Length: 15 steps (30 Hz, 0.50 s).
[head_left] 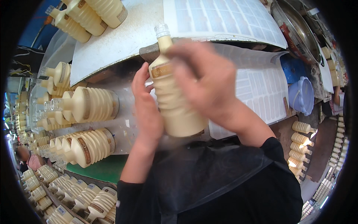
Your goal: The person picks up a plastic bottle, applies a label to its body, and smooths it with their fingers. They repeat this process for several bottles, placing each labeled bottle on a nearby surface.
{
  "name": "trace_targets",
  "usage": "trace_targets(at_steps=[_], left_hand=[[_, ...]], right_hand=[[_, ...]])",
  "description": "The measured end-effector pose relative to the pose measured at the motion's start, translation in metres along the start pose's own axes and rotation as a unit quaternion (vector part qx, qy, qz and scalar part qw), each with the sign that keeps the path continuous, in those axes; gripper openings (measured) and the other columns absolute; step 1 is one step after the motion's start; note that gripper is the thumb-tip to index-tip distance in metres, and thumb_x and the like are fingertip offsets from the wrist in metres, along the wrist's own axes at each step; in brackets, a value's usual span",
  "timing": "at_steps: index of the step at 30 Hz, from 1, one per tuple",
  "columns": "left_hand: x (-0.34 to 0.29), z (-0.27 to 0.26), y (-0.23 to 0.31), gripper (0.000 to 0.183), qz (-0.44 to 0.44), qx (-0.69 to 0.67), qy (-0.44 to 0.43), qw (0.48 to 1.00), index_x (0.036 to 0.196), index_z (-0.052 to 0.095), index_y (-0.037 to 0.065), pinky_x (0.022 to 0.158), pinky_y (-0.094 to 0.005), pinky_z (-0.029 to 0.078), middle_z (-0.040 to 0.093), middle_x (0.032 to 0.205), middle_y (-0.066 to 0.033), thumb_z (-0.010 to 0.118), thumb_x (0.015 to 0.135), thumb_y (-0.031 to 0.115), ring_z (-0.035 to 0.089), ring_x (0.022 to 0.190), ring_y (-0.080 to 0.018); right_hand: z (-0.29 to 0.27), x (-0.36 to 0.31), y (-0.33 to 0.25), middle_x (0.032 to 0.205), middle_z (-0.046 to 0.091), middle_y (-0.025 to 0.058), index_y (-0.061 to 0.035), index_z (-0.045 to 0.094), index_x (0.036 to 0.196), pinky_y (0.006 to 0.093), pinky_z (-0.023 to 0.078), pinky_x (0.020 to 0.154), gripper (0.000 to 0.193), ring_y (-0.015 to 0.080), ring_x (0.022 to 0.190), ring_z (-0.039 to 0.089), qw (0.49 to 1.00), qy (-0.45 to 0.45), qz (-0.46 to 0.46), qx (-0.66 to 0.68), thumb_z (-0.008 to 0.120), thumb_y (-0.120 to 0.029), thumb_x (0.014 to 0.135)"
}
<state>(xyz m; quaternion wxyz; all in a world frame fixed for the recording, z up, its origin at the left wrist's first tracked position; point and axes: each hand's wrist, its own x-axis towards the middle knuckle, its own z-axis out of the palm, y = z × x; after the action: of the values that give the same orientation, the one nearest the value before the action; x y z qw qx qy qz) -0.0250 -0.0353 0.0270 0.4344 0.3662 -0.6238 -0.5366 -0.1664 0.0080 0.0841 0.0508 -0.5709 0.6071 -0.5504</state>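
A cream-coloured glass bottle [179,121] with a ribbed body and a clear glass neck is in front of me, tilted with its neck pointing away. A brown and gold label [160,71] wraps its shoulder. Along the bottle's left side, my left hand [147,112] holds it, fingers reaching up beside the label and partly behind the glass. My right hand [210,80] is over the bottle's right side by the label, fingers bent and smeared by motion. Whether it grips anything cannot be made out. Behind the bottle's shoulder shows a dark block [149,53].
Label sheets [257,87] lie to the right, with more sheets [223,18] on the white board beyond. Several similar bottles [89,104] crowd the left side, and others [74,18] stand at the far left. A lilac bucket [301,96] and a metal basin [298,26] are at right.
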Motion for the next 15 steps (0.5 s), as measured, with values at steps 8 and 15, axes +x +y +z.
trace_targets(at_steps=[8, 15], left_hand=[[-0.007, -0.009, 0.002, 0.089, 0.098, 0.303, -0.118, 0.941, 0.162, 0.021, 0.003, 0.12, -0.0497, 0.031, 0.015, 0.162, -0.0322, 0.066, 0.089, 0.028, 0.031, 0.146, -0.0482], [-0.006, -0.01, -0.01, 0.093, -0.031, 0.006, -0.119, 0.992, 0.163, 0.015, 0.0, 0.119, -0.0439, 0.033, 0.033, 0.158, -0.0234, 0.066, 0.088, 0.021, 0.04, 0.144, -0.0331]], right_hand=[[0.008, 0.0, 0.048, 0.12, 0.063, 0.0157, -0.0013, 0.052, 0.131, 0.0381, 0.048, 0.099, 0.036, 0.0272, 0.111, 0.061, 0.993, 0.034, 0.11, 0.033, 0.056, -0.011, 0.097], [-0.001, -0.007, 0.078, 0.132, 0.058, 0.0223, -0.0003, 0.047, 0.135, 0.0436, 0.042, 0.108, 0.039, 0.0372, 0.124, 0.056, 0.985, 0.028, 0.162, 0.056, 0.054, -0.013, 0.099]])
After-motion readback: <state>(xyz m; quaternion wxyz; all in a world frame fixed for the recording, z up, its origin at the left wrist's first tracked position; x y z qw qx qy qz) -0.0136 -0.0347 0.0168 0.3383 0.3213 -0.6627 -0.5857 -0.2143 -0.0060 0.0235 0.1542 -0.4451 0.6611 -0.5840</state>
